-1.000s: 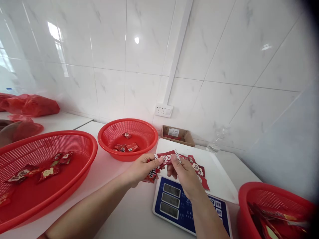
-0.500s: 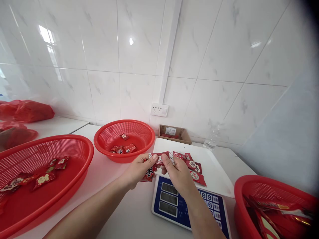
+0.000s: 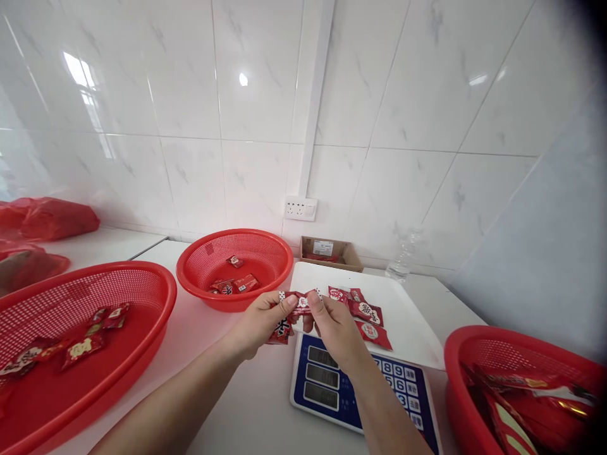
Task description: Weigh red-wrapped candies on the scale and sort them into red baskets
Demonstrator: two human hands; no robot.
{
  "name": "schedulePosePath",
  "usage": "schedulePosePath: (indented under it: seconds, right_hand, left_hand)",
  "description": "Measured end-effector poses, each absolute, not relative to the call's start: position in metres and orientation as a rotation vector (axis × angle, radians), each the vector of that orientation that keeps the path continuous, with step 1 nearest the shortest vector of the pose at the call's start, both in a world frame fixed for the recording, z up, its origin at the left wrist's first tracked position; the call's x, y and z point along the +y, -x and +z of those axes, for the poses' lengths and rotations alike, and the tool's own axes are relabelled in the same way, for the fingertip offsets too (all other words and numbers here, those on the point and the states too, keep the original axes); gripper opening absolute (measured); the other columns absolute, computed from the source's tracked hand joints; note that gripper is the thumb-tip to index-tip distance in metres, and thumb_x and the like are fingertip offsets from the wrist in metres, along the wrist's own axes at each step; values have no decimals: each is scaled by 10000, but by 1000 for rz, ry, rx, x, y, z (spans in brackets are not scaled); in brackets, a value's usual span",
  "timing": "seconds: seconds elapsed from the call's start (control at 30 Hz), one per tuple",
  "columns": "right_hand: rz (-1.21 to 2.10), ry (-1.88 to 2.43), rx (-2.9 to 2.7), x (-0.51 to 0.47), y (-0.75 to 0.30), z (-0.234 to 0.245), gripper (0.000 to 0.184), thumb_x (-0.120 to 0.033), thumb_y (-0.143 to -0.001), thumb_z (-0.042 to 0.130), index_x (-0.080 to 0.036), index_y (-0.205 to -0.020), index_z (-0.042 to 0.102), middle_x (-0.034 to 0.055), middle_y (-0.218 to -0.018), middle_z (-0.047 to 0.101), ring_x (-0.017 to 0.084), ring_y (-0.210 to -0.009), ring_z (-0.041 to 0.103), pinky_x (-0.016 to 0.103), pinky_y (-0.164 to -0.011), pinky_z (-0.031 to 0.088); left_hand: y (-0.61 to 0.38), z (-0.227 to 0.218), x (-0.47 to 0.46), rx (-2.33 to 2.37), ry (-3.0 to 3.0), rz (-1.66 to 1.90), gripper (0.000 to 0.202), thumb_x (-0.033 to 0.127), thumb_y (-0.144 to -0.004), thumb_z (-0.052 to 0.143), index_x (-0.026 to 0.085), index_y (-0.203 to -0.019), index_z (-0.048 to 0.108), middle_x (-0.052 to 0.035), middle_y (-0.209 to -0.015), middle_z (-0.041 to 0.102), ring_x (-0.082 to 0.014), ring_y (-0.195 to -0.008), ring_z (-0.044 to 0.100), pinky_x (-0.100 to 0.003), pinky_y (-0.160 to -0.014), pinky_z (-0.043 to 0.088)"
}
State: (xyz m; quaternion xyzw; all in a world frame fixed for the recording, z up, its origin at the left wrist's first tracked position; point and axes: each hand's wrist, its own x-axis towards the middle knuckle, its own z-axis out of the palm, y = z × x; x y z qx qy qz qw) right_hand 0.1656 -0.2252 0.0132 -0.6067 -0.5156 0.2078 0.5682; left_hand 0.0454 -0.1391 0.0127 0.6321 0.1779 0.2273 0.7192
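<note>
Between my left hand (image 3: 260,322) and my right hand (image 3: 336,323) stretches a small red wrapped snack packet (image 3: 302,303) with white spotted ends. Each hand pinches one end between thumb and fingers, above the front edge of the white scale pan (image 3: 308,273). Just below my left fingers shows a second red packet (image 3: 281,333) with a large black character; whether that hand also grips it I cannot tell. Several red packets (image 3: 367,311) lie on the pan, to the right of my right hand. My right forearm partly covers the scale's blue panel (image 3: 348,404).
Red plastic baskets with packets stand at far left (image 3: 156,303), back centre (image 3: 190,278) and right (image 3: 455,373). Behind the scale are a cardboard box (image 3: 353,258) and a clear plastic bottle (image 3: 403,256). Red plastic bags (image 3: 57,218) sit at back left, before a tiled wall.
My hands still pinch the packet, which has turned slightly so its white label shows more. The spotted end at my right hand is less visible. The view has shifted a little.
</note>
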Motion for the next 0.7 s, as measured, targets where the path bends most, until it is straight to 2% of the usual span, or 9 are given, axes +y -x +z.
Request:
schedulePosePath:
  seconds: [0.23,0.37,0.7]
  right_hand:
    - [389,1498,-1256,-225,-165,15,510,-594,-852,344,-199,-553,470,8,-513,543,145,-517,520,247,-516,385]
    - [205,1560,-1305,-224,-162,13,481,-549,-875,324,-207,-551,421,1,-489,516,141,-487,494,246,-491,341]
    - [87,1593,-1295,-224,-158,13,471,-516,-888,309,-219,-524,333,-25,-466,405,115,-457,384,245,-456,256]
  left_hand:
    - [-46,11,-140,478,-1416,494,453,590,-750,548,146,-809,615,-39,-699,613,-63,-492,489,-170,-458,416]
    - [-47,10,-141,513,-1443,472,499,628,-722,549,152,-847,626,-39,-702,611,-71,-513,507,-179,-480,441]
    - [-48,7,-140,518,-1414,523,455,604,-708,584,151,-709,543,11,-643,529,-81,-522,519,-185,-483,445]
